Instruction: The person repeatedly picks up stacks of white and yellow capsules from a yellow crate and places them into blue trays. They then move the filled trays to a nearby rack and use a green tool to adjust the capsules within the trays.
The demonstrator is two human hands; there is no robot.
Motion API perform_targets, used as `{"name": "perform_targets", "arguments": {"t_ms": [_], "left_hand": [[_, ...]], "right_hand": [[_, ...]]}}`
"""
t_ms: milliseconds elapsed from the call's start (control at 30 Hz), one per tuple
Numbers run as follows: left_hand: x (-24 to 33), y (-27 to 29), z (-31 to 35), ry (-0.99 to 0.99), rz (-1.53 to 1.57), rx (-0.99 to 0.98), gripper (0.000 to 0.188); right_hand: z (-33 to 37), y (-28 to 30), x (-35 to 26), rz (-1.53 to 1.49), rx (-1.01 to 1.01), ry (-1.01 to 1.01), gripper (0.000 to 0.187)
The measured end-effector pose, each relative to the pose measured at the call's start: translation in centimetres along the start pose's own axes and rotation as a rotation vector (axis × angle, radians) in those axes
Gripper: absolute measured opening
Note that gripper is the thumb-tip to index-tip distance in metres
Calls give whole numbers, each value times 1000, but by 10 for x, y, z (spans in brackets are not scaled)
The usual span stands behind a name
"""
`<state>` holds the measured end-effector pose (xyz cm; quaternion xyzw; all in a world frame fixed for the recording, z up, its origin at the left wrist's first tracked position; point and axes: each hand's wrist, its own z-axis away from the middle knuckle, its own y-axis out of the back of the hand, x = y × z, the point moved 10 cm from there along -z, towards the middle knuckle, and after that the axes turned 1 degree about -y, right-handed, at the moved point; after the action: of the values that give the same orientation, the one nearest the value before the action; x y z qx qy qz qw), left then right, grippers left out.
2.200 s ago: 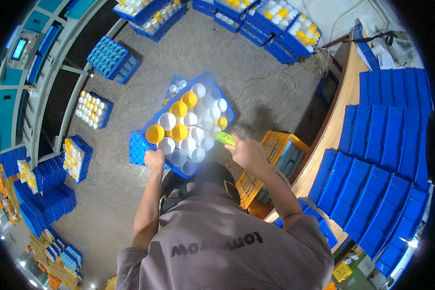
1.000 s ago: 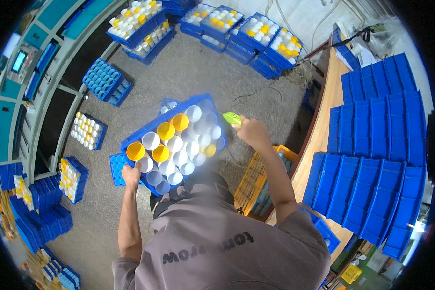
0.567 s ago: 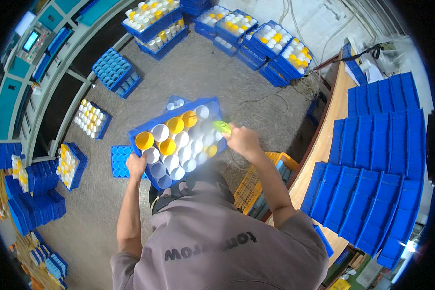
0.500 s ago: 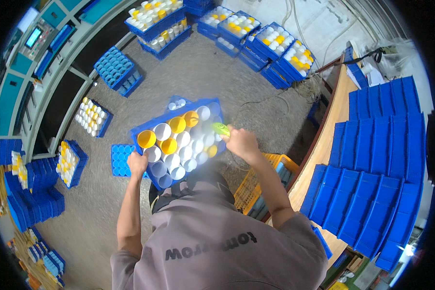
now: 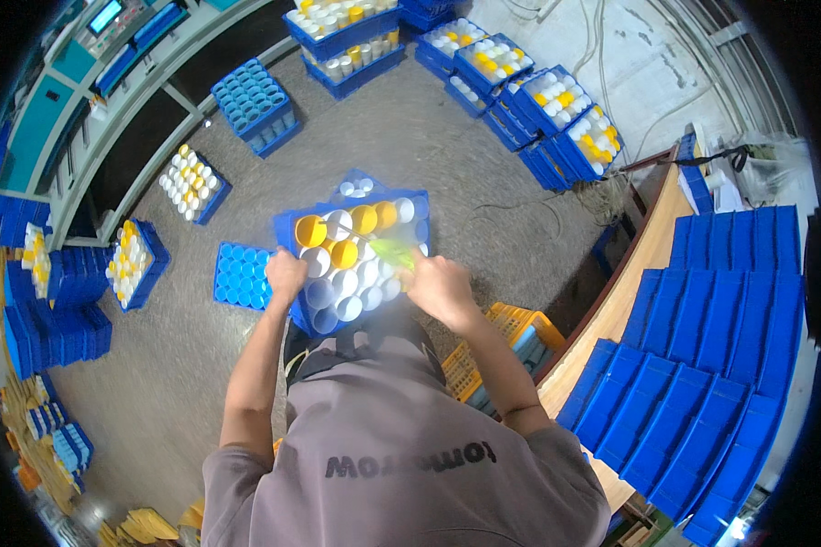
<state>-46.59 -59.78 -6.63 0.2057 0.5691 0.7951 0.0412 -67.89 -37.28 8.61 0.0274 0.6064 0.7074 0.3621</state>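
A blue crate (image 5: 296, 301) full of round white and yellow cups or tubes is in front of my body, open ends up. The left side wall of the crate is gripped by my left hand (image 5: 285, 276), fingers closed round it. Over the crate's right part, my right hand (image 5: 441, 290) is closed on a lime-green tool (image 5: 393, 252). A thin dark rod seems to run from this tool over the yellow cups (image 5: 343, 254). Blur hides the tool's exact kind.
A blue tray with round holes (image 5: 240, 275) lies left of the crate. Filled crates (image 5: 556, 100) are stacked along the far wall. At right, blue crates (image 5: 693, 401) cover a wooden bench (image 5: 611, 346); a yellow basket (image 5: 465, 369) is beside it. Machines (image 5: 59, 109) line the left.
My right hand has moved left and slightly down with the green tool, further over the cups. The crate and my left hand sit slightly further right in view, which has itself shifted.
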Motion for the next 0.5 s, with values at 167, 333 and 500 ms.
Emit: {"name": "perform_targets", "arguments": {"t_ms": [167, 333, 500], "left_hand": [[8, -1, 2, 20, -9, -11, 40], [10, 0, 5, 39, 21, 3, 35], [12, -3, 5, 48, 54, 101, 30]], "right_hand": [[-2, -2, -25, 27, 1, 66, 38], [2, -3, -11, 59, 13, 23, 36], [9, 3, 14, 32, 42, 16, 41]]}}
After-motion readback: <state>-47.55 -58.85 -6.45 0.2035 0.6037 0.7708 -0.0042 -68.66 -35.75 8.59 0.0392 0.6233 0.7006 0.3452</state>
